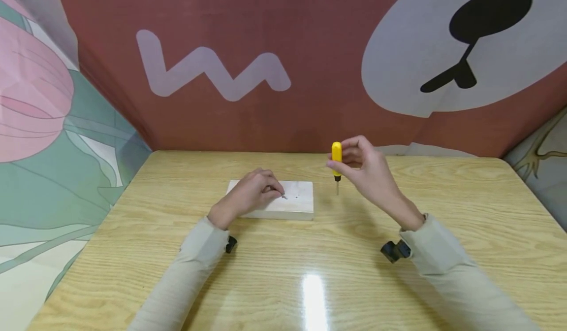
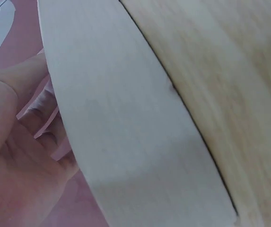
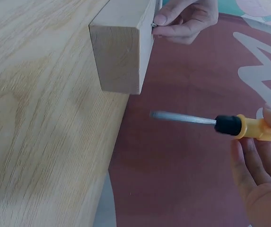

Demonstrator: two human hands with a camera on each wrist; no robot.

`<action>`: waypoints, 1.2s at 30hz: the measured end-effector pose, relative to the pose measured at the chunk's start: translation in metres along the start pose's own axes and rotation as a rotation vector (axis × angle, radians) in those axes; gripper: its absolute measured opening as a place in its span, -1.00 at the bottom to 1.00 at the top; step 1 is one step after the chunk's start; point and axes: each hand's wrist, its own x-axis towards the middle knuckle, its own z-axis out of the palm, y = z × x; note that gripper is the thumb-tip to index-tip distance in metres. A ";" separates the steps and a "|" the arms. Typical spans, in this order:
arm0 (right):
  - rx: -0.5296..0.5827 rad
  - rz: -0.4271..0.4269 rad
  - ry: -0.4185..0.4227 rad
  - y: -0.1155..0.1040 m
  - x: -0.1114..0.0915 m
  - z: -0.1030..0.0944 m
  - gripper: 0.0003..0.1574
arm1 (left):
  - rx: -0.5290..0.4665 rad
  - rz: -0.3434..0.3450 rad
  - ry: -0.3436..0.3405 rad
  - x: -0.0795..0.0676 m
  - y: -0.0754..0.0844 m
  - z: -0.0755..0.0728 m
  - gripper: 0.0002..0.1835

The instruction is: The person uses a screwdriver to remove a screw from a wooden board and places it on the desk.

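Observation:
A pale wooden block (image 1: 303, 204) lies flat on the table. Over its upper face is my left hand (image 1: 253, 192), whose thumb and forefinger pinch a small metal screw (image 3: 153, 25) close to the wood. Whether the screw's tip is in the wood cannot be told. Small dark marks show on the block just right of those fingertips. To the right of the block and above the table, my right hand (image 1: 371, 173) holds a screwdriver (image 1: 337, 152) by its yellow handle. The metal shaft (image 3: 185, 117) points down, apart from the block.
Light wood-grain table (image 1: 266, 272) surface surrounds the block. A reddish-brown printed backdrop (image 1: 319, 119) stands behind the far edge, with another printed cloth (image 1: 97, 173) on the left. Each wrist carries a small black device, such as the right one (image 1: 394, 251).

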 end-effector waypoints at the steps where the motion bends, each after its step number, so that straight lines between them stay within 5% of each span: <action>1: -0.003 0.002 0.000 0.001 0.000 -0.001 -0.51 | 0.000 0.004 0.001 0.000 0.000 0.000 -0.90; 14: -0.093 -0.041 -0.002 0.010 -0.008 -0.012 -0.58 | 0.021 0.072 0.056 -0.001 0.005 0.002 -0.92; 36: -0.183 -0.034 -0.090 0.028 -0.024 -0.033 -0.60 | -0.131 0.147 0.037 -0.007 0.013 0.007 -0.93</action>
